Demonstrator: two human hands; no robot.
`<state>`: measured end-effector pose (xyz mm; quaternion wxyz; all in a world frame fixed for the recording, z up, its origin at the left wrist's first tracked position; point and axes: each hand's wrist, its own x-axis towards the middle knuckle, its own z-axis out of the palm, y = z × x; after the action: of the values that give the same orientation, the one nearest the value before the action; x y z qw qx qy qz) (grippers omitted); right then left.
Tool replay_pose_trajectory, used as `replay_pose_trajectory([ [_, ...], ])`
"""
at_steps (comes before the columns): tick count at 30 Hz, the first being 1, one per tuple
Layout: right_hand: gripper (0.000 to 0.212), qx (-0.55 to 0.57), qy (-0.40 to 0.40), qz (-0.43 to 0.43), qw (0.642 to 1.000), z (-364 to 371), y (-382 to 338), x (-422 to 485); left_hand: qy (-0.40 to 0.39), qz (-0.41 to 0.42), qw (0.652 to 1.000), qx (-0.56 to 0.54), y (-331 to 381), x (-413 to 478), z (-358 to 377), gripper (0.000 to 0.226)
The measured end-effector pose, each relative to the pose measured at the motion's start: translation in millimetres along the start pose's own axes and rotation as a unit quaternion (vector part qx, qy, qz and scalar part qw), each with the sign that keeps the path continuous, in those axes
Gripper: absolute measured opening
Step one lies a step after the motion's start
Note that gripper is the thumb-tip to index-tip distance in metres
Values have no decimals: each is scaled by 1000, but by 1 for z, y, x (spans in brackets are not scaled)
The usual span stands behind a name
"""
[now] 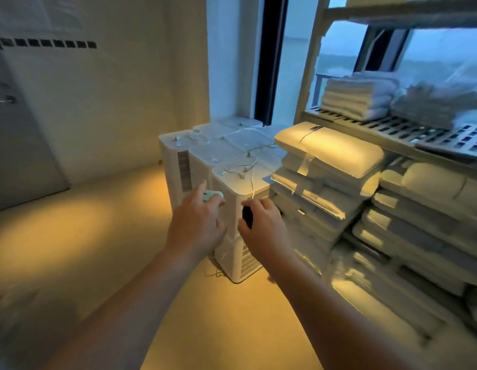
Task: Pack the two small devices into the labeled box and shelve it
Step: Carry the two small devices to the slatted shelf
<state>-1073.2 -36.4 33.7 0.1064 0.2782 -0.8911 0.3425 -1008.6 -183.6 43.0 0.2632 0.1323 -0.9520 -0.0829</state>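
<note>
My left hand (pixel 198 222) grips a small mint-green device (pixel 212 194), which shows above my fingers with the index finger stretched out. A small black device (pixel 247 215) is held in my right hand (pixel 264 222), mostly covered by the fingers. Both hands hover in front of the nearest of several white tower appliances (pixel 237 182) standing on the floor. White cables (pixel 238 168) lie on that appliance's top. No labeled box is in view.
A metal rack (pixel 386 134) on the right holds stacked wrapped pillows (pixel 330 153) below and folded towels (pixel 360 96) above. A window lies behind it. A grey door (pixel 15 145) stands at the left, with open floor (pixel 85 236) in front.
</note>
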Motion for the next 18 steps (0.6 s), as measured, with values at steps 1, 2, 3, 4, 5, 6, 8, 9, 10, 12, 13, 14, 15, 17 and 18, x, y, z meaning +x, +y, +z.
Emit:
replay_pose_trajectory([
  [1, 40, -4, 8, 12, 1000, -7, 10, 3, -1, 13, 1000, -10, 9, 9, 8, 38],
  [2, 41, -7, 16, 23, 1000, -15, 21, 6, -5, 26, 999, -21, 20, 17, 15, 38],
  [3, 41, -10, 24, 34, 999, -23, 32, 8, -10, 39, 999, -30, 30, 25, 23, 38],
  [4, 40, -14, 33, 44, 998, -31, 44, 11, -14, 51, 998, -37, 42, 33, 32, 38],
  [5, 40, -19, 42, 52, 998, -39, 57, 13, -19, 64, 997, -44, 54, 41, 40, 38],
  [6, 39, -21, 52, 60, 997, -47, 70, 14, -23, 76, 995, -53, 68, 48, 48, 39],
  [8, 39, -28, 71, 69, 995, -63, 96, 16, -26, 101, 992, -72, 97, 62, 63, 39],
  [9, 39, -34, 81, 72, 993, -72, 111, 17, -25, 112, 990, -81, 113, 69, 70, 38],
  [10, 38, -39, 90, 76, 992, -80, 125, 18, -25, 122, 988, -89, 130, 75, 77, 38],
  [12, 38, -47, 107, 84, 990, -100, 154, 21, -32, 138, 984, -104, 165, 86, 90, 37],
  [13, 37, -50, 117, 88, 988, -111, 169, 22, -35, 146, 983, -108, 183, 91, 96, 37],
  [14, 37, -52, 126, 92, 986, -122, 185, 23, -37, 155, 981, -112, 202, 96, 103, 38],
  [15, 37, -54, 135, 97, 985, -134, 200, 23, -39, 163, 979, -115, 220, 100, 109, 38],
  [17, 38, -63, 149, 109, 981, -157, 230, 23, -48, 176, 976, -122, 256, 110, 121, 39],
  [18, 38, -69, 155, 114, 979, -169, 244, 23, -50, 183, 974, -124, 274, 114, 127, 40],
])
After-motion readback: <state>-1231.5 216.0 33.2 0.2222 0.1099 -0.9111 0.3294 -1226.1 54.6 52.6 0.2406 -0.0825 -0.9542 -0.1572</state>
